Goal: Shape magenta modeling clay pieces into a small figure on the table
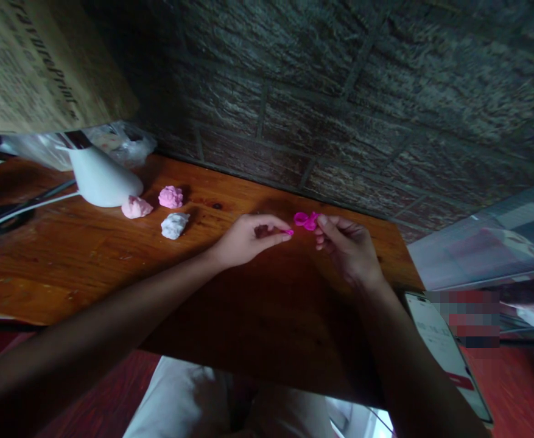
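My left hand (252,240) pinches a small magenta piece (288,232) between thumb and fingertips above the wooden table. Facing it, my right hand (346,246) grips a larger magenta piece (304,220) with soft, rounded, petal-like lobes; its exact kind is unclear, though it looks like modelling clay. A gap separates the two magenta pieces. To the left of my hands lie three crumpled lumps on the table: a bright pink lump (170,196), a pale pink lump (137,207) and a white lump (174,225).
A lamp with a white base (105,176) and a printed paper-like shade (42,67) stands at the left, with clear plastic bags (125,143) behind it. A brick-patterned wall (285,103) borders the wooden table (248,316). A phone (444,353) lies at the right.
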`<state>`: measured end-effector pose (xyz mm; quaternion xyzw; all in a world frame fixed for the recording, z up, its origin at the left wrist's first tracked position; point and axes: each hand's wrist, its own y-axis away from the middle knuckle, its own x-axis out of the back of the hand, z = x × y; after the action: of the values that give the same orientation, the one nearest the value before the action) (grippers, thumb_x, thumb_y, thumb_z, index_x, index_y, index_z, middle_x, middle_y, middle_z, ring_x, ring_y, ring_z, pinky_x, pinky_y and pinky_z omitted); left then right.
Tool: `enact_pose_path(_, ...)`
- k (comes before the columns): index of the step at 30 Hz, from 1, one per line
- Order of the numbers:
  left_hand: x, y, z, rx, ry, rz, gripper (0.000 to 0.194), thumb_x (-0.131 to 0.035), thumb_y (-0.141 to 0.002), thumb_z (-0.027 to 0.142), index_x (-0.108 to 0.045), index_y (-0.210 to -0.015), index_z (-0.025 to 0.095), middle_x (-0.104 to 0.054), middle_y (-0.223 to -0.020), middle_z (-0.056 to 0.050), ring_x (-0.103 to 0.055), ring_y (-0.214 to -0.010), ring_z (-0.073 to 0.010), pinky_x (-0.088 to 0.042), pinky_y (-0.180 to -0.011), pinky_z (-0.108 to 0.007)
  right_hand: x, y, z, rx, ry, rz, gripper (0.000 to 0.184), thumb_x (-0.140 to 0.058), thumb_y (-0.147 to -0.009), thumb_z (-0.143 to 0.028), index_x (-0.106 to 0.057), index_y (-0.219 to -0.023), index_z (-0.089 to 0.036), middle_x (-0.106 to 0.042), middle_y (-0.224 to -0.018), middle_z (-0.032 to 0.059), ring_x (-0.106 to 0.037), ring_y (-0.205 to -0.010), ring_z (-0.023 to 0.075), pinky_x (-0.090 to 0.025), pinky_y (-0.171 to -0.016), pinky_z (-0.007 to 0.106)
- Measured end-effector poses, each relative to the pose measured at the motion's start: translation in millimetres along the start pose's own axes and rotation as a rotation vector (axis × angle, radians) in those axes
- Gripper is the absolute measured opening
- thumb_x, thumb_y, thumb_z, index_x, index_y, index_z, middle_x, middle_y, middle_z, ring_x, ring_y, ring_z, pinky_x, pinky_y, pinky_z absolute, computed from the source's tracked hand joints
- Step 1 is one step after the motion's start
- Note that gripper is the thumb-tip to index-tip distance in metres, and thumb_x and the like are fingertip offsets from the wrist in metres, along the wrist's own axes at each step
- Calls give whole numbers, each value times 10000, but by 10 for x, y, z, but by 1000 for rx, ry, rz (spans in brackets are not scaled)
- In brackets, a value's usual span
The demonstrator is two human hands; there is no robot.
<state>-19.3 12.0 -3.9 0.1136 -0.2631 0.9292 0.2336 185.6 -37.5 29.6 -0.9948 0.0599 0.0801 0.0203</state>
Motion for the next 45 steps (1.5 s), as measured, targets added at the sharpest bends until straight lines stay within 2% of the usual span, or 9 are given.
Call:
enact_pose_path(4,-22,-12,4,35,254,-7,192,-770,-858,299,-775,-973,145,-800,-994,-85,-721,-880,-172,-568,-834,-298,4,-6,-9,30,-50,-10,293,-968,-599,-427,-832,-812,-280,-779,-815,-6,-659,-687,111,-586,-664,245)
enact_pose_path(8,-30,-17,7,22,330,-16,187,-807,-824,283,-766,-938,141,-797,-979,-81,-730,-893,-164,-581,-878,-300,-31,8,-5,33,-41,-21,292,-942,-634,-488,-805,-720,-245,-717,-694,-17,-596,-580,82,-543,-550,208)
enact_pose_path(11,-24,-14,21,40,343,2,228,-837,-790,309,-761,-916,136,-791,-951,-81,-722,-851,-157,-591,-820,-282,-41,10,10,3,-17,7,318,-948,-616,-493,-779,-653,-226,-691,-641,-16,-557,-520,79,-515,-487,214)
enact_pose_path(17,1,-9,47,137,416,-45,321,-868,-743,332,-770,-979,138,-781,-854,-60,-677,-671,-128,-579,-617,-243,-15,-8,29,-2,-29,-19,306,-978,-582,-429,-829,-804,-281,-791,-857,-5,-688,-710,119,-629,-679,269)
enact_pose_path(21,17,-14,64,135,391,-44,271,-870,-735,331,-779,-903,139,-788,-860,-64,-681,-674,-129,-593,-653,-261,-36,4,14,-40,26,-69,323,-937,-626,-514,-799,-711,-235,-736,-692,-8,-637,-570,93,-594,-549,226)
enact_pose_path(27,29,-23,74,121,414,-18,262,-884,-719,337,-768,-851,141,-801,-902,-77,-732,-792,-160,-607,-740,-277,-59,19,8,-26,45,-13,373,-953,-579,-522,-747,-619,-214,-682,-590,-16,-581,-488,92,-543,-457,224)
enact_pose_path(34,36,-22,93,202,450,-34,339,-899,-695,373,-772,-912,145,-803,-913,-84,-710,-704,-151,-592,-612,-259,14,-32,61,45,4,7,287,-936,-647,-448,-825,-858,-288,-768,-823,-12,-631,-675,115,-558,-638,256)
enact_pose_path(42,76,-56,47,232,559,44,368,-918,-682,388,-794,-924,140,-788,-869,-62,-706,-741,-154,-614,-745,-323,174,-100,62,44,-17,49,296,-905,-711,-445,-805,-933,-277,-783,-894,4,-713,-848,157,-569,-824,306)
enact_pose_path(45,79,-64,37,245,590,61,347,-921,-679,367,-782,-902,140,-772,-826,-44,-696,-732,-143,-613,-730,-308,189,-102,33,49,-11,47,283,-912,-702,-435,-804,-906,-271,-779,-894,6,-707,-822,151,-569,-789,296)
